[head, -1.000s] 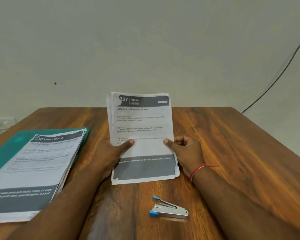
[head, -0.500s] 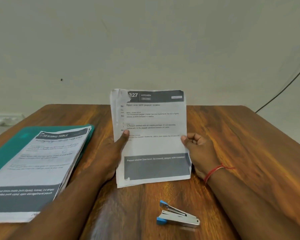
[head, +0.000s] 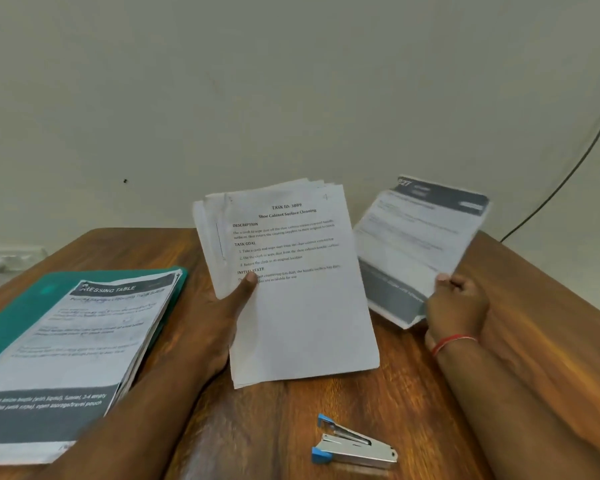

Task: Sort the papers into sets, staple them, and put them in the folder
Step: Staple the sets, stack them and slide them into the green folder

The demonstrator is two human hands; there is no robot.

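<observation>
Sorting is in progress: my left hand point(head: 229, 313) grips the main stack point(head: 302, 299) at 12 o'clock, my right hand point(head: 459, 306) grips a grey-banded set point(head: 420, 237) at 2 o'clock, and stapler point(head: 354, 448) (6 o'clock) and folder point(head: 21, 306) (9 o'clock) apparently await use.

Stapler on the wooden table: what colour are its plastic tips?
Blue, on the small silver metal stapler; head view.

The sheet point(head: 420, 237) in the right hand point(head: 458, 306) is blurred and unreadable; the pile point(head: 66, 358) covers most of the folder point(head: 14, 317).
</observation>
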